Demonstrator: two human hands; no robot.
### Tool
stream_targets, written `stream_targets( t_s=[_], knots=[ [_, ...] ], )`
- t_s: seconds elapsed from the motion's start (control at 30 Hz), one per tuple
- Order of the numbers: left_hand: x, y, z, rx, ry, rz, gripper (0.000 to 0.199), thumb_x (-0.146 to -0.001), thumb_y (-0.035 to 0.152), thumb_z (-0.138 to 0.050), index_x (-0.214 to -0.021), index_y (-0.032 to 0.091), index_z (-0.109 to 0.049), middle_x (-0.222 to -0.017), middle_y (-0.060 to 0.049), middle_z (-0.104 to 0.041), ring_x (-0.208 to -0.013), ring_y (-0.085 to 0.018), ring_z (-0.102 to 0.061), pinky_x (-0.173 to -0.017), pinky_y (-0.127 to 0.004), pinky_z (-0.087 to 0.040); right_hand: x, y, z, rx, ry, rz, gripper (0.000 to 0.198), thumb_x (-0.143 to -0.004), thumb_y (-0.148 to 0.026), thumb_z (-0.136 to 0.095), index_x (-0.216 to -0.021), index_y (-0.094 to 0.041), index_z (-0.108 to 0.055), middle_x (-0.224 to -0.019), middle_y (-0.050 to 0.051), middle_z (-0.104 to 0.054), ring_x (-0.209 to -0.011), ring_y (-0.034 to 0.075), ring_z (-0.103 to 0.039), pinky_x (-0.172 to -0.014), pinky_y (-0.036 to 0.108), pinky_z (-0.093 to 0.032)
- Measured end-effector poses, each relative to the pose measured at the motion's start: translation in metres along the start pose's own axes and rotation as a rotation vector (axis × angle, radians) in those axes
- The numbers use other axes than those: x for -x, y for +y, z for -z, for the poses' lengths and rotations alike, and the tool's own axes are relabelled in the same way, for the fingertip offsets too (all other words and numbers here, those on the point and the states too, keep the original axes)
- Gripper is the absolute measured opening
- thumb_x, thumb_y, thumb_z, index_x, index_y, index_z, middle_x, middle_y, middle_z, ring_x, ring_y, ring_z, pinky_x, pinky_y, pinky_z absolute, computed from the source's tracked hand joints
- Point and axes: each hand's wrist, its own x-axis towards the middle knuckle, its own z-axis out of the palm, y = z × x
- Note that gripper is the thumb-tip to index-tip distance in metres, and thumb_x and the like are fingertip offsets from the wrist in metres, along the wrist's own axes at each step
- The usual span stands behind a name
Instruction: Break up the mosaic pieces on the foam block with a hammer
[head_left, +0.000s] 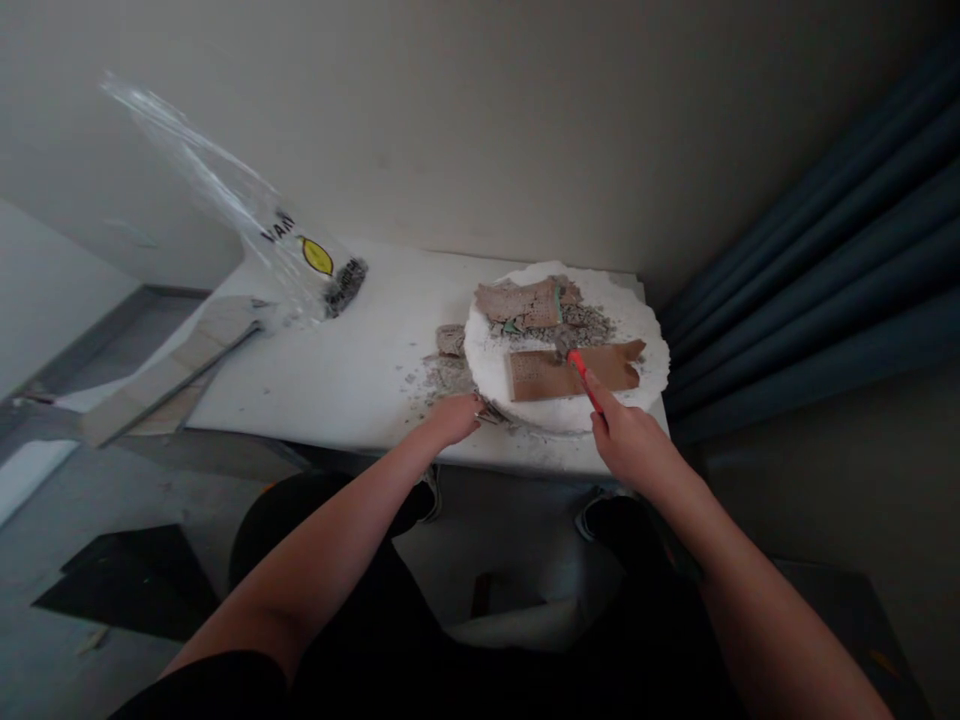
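Observation:
My right hand (630,438) is closed around the red handle of a small hammer (586,380). The grey hammer head rests on or just above a brown flat piece (540,378) with a ragged right end. That piece lies on a thick round white slab (651,365) with a rough edge. Behind it on the slab are a cracked brown piece (517,302) and grey-brown crumbs (589,325). At the slab's front left edge, my left hand (452,420) has its fingers curled together beside loose debris; anything in them is too small to make out.
A white table (330,385) carries the slab, against a wall. More rubble (448,372) lies left of the slab. A clear plastic bag (289,260) with dark bits stands further left, near flat boards (180,375). A blue-grey curtain (825,240) hangs at right.

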Motion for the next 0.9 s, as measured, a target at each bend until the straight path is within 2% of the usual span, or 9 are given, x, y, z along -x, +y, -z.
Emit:
stream_targets(
  t_s=[0.13, 0.27, 0.37, 0.43, 0.5, 0.57, 0.67, 0.77, 0.9],
  knots=[
    [-0.004, 0.003, -0.006, -0.001, 0.028, -0.057, 0.029, -0.087, 0.018, -0.048, -0.099, 0.017, -0.074, -0.107, -0.014, -0.072, -0.095, -0.026, -0.069, -0.081, -0.037, -0.053, -0.004, 0.004, -0.004, -0.011, -0.011, 0.008, 0.070, -0.098, -0.024, -0.038, -0.162, -0.016, -0.010, -0.089, 0.014, -0.074, -0.078, 0.029, -0.068, -0.070, 0.036, -0.046],
    [-0.003, 0.000, 0.000, -0.043, 0.007, -0.095, 0.031, -0.082, 0.014, -0.047, -0.099, 0.016, -0.073, -0.106, -0.014, -0.072, -0.097, -0.026, -0.068, -0.083, -0.038, -0.052, -0.007, 0.005, -0.005, -0.045, -0.008, 0.010, 0.072, -0.098, -0.024, -0.039, -0.162, -0.016, -0.007, -0.090, 0.013, -0.074, -0.079, 0.028, -0.067, -0.071, 0.034, -0.045],
    [0.002, -0.011, 0.019, -0.043, 0.055, 0.094, 0.030, -0.082, 0.019, -0.049, -0.103, 0.017, -0.070, -0.107, -0.014, -0.072, -0.096, -0.026, -0.067, -0.081, -0.037, -0.051, -0.007, 0.006, -0.005, -0.064, -0.010, 0.006, 0.072, -0.098, -0.024, -0.039, -0.162, -0.016, -0.008, -0.090, 0.012, -0.074, -0.079, 0.027, -0.067, -0.073, 0.034, -0.045],
    [0.005, -0.019, 0.037, 0.001, 0.131, 0.263, 0.027, -0.082, 0.022, -0.050, -0.102, 0.020, -0.068, -0.100, -0.010, -0.073, -0.092, -0.024, -0.067, -0.078, -0.034, -0.050, -0.007, 0.005, -0.004, -0.069, -0.010, 0.003, 0.070, -0.098, -0.024, -0.039, -0.162, -0.016, -0.011, -0.090, 0.013, -0.074, -0.079, 0.027, -0.067, -0.073, 0.034, -0.045],
    [0.005, -0.022, 0.057, 0.102, 0.264, 0.313, 0.020, -0.080, 0.024, -0.053, -0.093, 0.021, -0.068, -0.093, -0.007, -0.073, -0.087, -0.021, -0.065, -0.076, -0.031, -0.049, -0.006, 0.004, -0.002, -0.075, -0.012, -0.003, 0.068, -0.098, -0.023, -0.039, -0.162, -0.016, -0.015, -0.091, 0.013, -0.074, -0.079, 0.027, -0.067, -0.073, 0.034, -0.045],
    [0.000, -0.016, 0.072, 0.276, 0.404, 0.249, 0.015, -0.077, 0.024, -0.055, -0.087, 0.020, -0.066, -0.086, -0.005, -0.071, -0.079, -0.017, -0.063, -0.074, -0.030, -0.048, -0.005, 0.002, 0.000, -0.075, -0.023, -0.015, 0.067, -0.098, -0.023, -0.039, -0.161, -0.018, -0.018, -0.090, 0.012, -0.074, -0.077, 0.027, -0.067, -0.071, 0.034, -0.045],
    [-0.013, 0.006, 0.081, 0.557, 0.487, 0.060, 0.014, -0.075, 0.021, -0.055, -0.084, 0.018, -0.065, -0.079, -0.001, -0.067, -0.070, -0.012, -0.059, -0.069, -0.026, -0.047, -0.005, 0.000, 0.002, -0.064, -0.039, -0.036, 0.066, -0.098, -0.023, -0.039, -0.161, -0.020, -0.019, -0.087, 0.011, -0.073, -0.073, 0.026, -0.067, -0.069, 0.033, -0.044],
    [-0.027, 0.032, 0.080, 0.619, 0.473, -0.090, 0.014, -0.071, 0.018, -0.057, -0.080, 0.018, -0.067, -0.075, 0.000, -0.065, -0.068, -0.012, -0.057, -0.068, -0.026, -0.045, -0.005, 0.001, 0.002, -0.068, -0.040, -0.030, 0.067, -0.098, -0.023, -0.039, -0.161, -0.018, -0.019, -0.086, 0.012, -0.073, -0.073, 0.026, -0.067, -0.069, 0.033, -0.044],
    [-0.039, 0.053, 0.078, 0.630, 0.403, -0.154, 0.010, -0.069, 0.016, -0.057, -0.072, 0.018, -0.066, -0.069, 0.001, -0.063, -0.065, -0.012, -0.055, -0.067, -0.027, -0.043, -0.006, 0.004, 0.000, -0.091, -0.033, 0.000, 0.068, -0.097, -0.022, -0.038, -0.161, -0.019, -0.017, -0.089, 0.011, -0.074, -0.074, 0.026, -0.067, -0.069, 0.033, -0.044]
  ],
)
